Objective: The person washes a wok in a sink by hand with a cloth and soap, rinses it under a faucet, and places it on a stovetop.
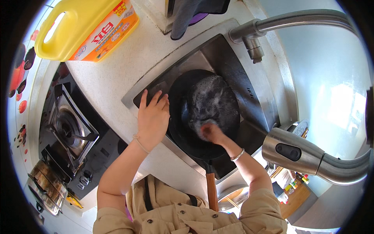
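Dark wok (179, 97) sits in the metal sink (230, 62), its wooden handle (211, 191) pointing back toward the person. White suds (212, 91) spread over the inside of the wok, mostly in its right half.

Right hand (211, 133): down inside the wok, in the lower part of the suds, fingers bent and motion-blurred; cannot tell whether it grasps anything. Silver bangle (237, 155) on that wrist.

Left hand (154, 121): back upward, at the wok's left rim and over the sink's left edge. Fingers extended and slightly parted, not clenched; thumb hidden, so cannot tell if it grips the rim. Thin cord (141, 144) at the wrist.

Surroundings: pale table (105, 85) around the sink. Yellow jug (64, 29) with an orange label at upper left; dark grey cloth (185, 19) hanging at the top. Metal faucet (249, 33) at the sink's far right corner; spray head (292, 152) to the right of the wok, well clear of it. Gas burner (68, 128) on a black stove (103, 152) at left, with a stained metal pot (46, 185) below it in view. Metal bowl (233, 195) just right of the wooden handle, partly covered by the right arm
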Demonstrator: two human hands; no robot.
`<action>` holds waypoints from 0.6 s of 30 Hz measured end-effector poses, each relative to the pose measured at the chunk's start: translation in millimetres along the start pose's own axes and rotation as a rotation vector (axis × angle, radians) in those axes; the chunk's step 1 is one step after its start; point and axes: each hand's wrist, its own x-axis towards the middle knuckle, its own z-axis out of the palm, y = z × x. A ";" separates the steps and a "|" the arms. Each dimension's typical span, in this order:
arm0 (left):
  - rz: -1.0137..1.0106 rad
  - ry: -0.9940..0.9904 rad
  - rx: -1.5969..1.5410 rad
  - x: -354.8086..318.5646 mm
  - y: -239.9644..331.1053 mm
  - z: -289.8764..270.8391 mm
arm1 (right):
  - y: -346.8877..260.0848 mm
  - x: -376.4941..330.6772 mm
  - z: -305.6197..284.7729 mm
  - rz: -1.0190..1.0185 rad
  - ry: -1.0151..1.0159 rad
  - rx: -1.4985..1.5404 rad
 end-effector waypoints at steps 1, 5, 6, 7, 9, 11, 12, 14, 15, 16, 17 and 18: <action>-0.006 -0.029 0.001 0.3 -0.1 0.3 | -17.1 -3.1 8.1 -0.059 -0.069 0.246; -0.026 -0.083 0.016 -0.1 -3.1 4.1 | -84.8 4.4 13.4 0.033 -0.190 0.897; -0.019 -0.082 0.019 -0.1 -2.7 3.6 | -74.0 14.2 14.6 0.022 -0.161 0.769; -0.017 -0.088 0.009 0.1 -3.3 3.7 | -67.4 24.7 14.4 0.006 -0.137 0.640; -0.017 -0.102 -0.008 -0.6 -4.4 3.5 | -55.4 24.6 -1.7 -0.195 0.280 -0.240; -0.032 -0.108 0.001 -1.3 -6.5 4.6 | -58.6 20.7 -16.1 -0.295 0.321 -0.437; -0.032 -0.112 -0.001 -1.4 -5.5 5.7 | -58.3 19.2 -13.1 -0.335 0.242 -0.374; -0.034 -0.105 -0.021 -4.1 -7.1 8.8 | -61.6 17.1 1.5 -0.412 0.085 -0.246; -0.039 -0.098 -0.030 -4.4 -9.2 9.9 | -81.8 10.5 3.5 -0.342 0.075 -0.074; -0.029 -0.101 -0.030 -2.5 -8.3 8.4 | -85.9 11.0 8.3 -0.219 0.080 0.180; -0.018 -0.103 -0.030 -0.9 -6.8 6.3 | -88.1 11.6 9.7 -0.095 0.083 0.433; -0.009 -0.102 -0.033 -0.3 -7.3 4.5 | -83.2 14.1 9.5 -0.081 0.146 0.315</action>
